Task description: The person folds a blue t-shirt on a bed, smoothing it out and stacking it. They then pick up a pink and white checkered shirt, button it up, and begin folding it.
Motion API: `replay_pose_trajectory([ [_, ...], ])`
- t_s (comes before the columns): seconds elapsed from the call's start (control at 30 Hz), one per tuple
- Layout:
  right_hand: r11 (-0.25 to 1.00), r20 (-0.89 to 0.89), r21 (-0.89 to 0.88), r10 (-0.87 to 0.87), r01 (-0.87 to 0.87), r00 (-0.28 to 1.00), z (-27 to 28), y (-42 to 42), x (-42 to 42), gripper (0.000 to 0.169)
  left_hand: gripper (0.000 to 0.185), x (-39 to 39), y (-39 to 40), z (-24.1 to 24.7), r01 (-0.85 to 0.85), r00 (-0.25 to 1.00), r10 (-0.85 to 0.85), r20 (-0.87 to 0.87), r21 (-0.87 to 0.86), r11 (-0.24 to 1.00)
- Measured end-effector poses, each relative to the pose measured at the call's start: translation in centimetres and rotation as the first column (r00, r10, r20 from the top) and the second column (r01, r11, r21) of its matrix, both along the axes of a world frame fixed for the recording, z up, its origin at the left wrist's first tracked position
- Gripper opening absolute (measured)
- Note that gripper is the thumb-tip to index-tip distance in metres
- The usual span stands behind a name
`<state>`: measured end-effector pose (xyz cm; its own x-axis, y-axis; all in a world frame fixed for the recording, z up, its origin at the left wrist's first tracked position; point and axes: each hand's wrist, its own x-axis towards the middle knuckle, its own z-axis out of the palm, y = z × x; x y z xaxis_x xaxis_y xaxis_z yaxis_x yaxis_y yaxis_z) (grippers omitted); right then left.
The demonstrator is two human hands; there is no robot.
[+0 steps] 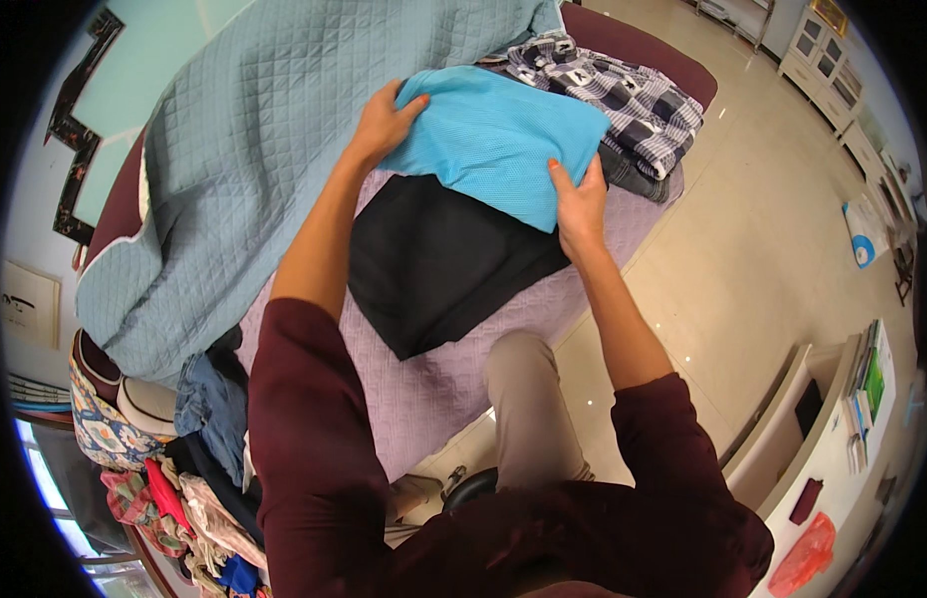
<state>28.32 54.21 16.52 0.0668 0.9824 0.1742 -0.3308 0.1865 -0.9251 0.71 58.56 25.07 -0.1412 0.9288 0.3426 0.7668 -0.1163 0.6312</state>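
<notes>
A light-blue textured cloth garment [500, 134] is stretched between my two hands. My left hand [386, 123] grips its upper left edge, thumb on top. At its lower right side, my right hand [583, 198] pinches the edge between thumb and fingers. Part of the blue cloth overlaps a black folded fabric piece [448, 261], which lies on the lilac quilted bedcover [403, 411] with a corner towards me. Just beyond the right hand lies a black-and-white checked garment [620, 97], on top of dark grey folded cloth [631, 176].
A blue-grey quilted cover [246, 134] is heaped on the left of the bed. Piled clothes, including a denim piece [209, 411], lie at lower left. A white desk [829, 463] with books and a red plastic bag [805, 557] stands at lower right.
</notes>
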Motion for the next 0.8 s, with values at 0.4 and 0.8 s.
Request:
replay_pose_trajectory([
  [0.4, 0.935, -0.238, -0.349, -0.023, -0.064, 0.971, -11.0, -0.9, -0.7, 0.048, 0.054, 9.6, 3.9, -14.5, 0.127, 0.902, -0.064, -0.428, 0.121, 0.985],
  [0.8, 0.771, 0.698, 0.634, -0.541, -0.055, 0.468, -3.8, 2.1, 1.9, 0.036, 0.07, 13.0, 1.2, -19.3, -0.009, 0.912, -0.015, -0.409, -0.058, 0.998],
])
